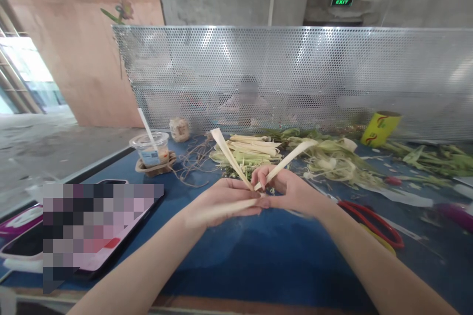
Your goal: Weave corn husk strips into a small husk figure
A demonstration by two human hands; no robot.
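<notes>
Pale dry corn husk strips (pixel 231 158) meet between my two hands above the front middle of the table. One strip sticks up to the left, one up to the right, and another lies across my left fingers toward the wrist. My left hand (pixel 218 199) is closed on the strips from the left. From the right, my right hand (pixel 283 188) pinches them with thumb and fingers near the crossing point. The exact joint is partly hidden by my fingertips. Just behind my hands lies a pile of flat husk pieces (pixel 254 147).
Loose husks and fibres (pixel 340 162) spread at the back right. Red-handled scissors (pixel 373 226) lie by my right forearm. A yellow roll (pixel 380 128) stands near the perforated metal screen (pixel 295 74). On the left are a drink cup (pixel 151 150), tangled twine (pixel 195 160) and a tablet-like device (pixel 111 226).
</notes>
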